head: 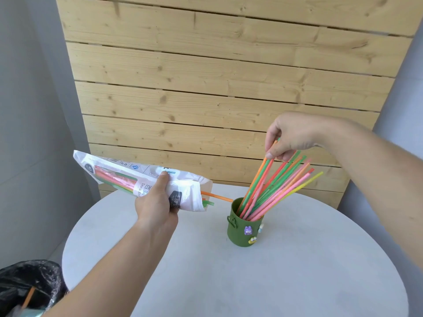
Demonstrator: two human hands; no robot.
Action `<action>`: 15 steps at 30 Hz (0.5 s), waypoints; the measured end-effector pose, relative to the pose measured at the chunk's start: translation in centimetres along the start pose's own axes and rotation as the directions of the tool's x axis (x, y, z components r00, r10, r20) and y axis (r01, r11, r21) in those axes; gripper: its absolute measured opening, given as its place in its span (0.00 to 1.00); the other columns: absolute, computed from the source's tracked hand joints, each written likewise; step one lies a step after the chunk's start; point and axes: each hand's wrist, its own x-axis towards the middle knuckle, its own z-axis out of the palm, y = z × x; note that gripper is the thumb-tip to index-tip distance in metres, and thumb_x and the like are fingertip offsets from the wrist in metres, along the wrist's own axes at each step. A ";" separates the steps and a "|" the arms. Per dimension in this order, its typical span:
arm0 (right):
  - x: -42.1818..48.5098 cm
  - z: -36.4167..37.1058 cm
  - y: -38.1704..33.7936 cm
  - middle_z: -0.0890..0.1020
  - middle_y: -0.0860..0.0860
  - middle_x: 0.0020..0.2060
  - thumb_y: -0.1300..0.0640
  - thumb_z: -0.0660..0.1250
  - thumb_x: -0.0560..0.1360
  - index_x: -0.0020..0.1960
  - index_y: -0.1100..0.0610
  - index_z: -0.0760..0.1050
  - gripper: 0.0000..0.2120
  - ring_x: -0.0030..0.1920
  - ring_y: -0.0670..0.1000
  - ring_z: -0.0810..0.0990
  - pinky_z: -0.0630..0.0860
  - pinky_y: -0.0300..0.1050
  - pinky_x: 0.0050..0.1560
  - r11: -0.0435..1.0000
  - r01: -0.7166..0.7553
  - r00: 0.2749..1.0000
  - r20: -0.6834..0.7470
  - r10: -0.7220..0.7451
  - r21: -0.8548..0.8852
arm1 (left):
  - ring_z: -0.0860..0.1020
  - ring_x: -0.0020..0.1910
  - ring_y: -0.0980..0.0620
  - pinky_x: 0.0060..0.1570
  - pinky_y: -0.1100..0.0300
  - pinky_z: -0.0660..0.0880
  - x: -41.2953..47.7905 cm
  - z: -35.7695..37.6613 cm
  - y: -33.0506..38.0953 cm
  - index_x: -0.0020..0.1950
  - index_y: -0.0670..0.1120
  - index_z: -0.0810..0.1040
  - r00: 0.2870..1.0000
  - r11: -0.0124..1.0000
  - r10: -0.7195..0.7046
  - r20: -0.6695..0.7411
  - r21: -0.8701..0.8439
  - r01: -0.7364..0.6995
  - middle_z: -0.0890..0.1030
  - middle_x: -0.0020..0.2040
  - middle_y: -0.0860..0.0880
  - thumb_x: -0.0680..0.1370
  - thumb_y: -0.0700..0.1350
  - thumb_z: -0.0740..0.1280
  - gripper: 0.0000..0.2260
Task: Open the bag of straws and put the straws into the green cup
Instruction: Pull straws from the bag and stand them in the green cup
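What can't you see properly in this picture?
- How many straws are left in the bag: head view, the white wrapper and the left hand cover them.
- The straws' lower ends: hidden inside the green cup.
- What is in the black bin bag: cut off by the picture's corner.

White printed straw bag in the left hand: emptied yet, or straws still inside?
Not empty. The white printed straw bag shows coloured straws through its window, and an orange straw pokes from its open end.

Left hand [158, 202]: grips bag [142, 179], straws poking out.
Right hand [290, 136]: pinches straws [270, 191] standing in cup [242, 232].
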 end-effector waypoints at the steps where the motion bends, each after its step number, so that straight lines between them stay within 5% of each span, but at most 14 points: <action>1: 0.4 0.1 -0.3 0.85 0.51 0.28 0.59 0.81 0.67 0.38 0.56 0.84 0.06 0.29 0.48 0.85 0.81 0.39 0.31 0.999 -0.001 1.000 0.002 0.001 -0.034 | 0.86 0.43 0.52 0.40 0.57 0.83 0.0 0.0 0.0 0.56 0.45 0.78 1.000 1.000 -0.003 0.004 -0.002 0.003 0.86 0.52 0.48 0.79 0.41 0.76 0.10; 3: 1.3 0.5 -0.7 0.84 0.48 0.27 0.54 0.82 0.66 0.37 0.53 0.84 0.07 0.26 0.43 0.82 0.76 0.37 0.26 0.993 0.012 1.000 -0.010 -0.013 -0.119 | 0.86 0.44 0.51 0.42 0.56 0.84 0.1 0.0 -0.2 0.58 0.44 0.78 1.000 1.000 -0.004 0.009 -0.006 0.004 0.86 0.52 0.48 0.79 0.41 0.76 0.11; 6: 2.5 1.1 -0.8 0.85 0.48 0.30 0.48 0.82 0.62 0.37 0.49 0.82 0.11 0.32 0.47 0.80 0.72 0.41 0.33 0.972 0.026 0.997 -0.062 -0.041 -0.233 | 0.86 0.43 0.52 0.41 0.57 0.84 0.3 -0.1 -0.2 0.57 0.44 0.78 1.000 1.000 -0.003 0.006 -0.010 0.003 0.86 0.51 0.48 0.79 0.41 0.76 0.10; 15: 4.7 2.1 0.9 0.85 0.48 0.33 0.46 0.83 0.61 0.41 0.49 0.80 0.15 0.36 0.49 0.81 0.69 0.40 0.32 0.976 0.021 0.996 -0.081 -0.040 -0.218 | 0.87 0.45 0.51 0.40 0.57 0.84 0.6 -0.2 -0.2 0.63 0.43 0.78 1.000 1.000 0.007 0.019 -0.012 -0.006 0.86 0.54 0.47 0.79 0.40 0.76 0.14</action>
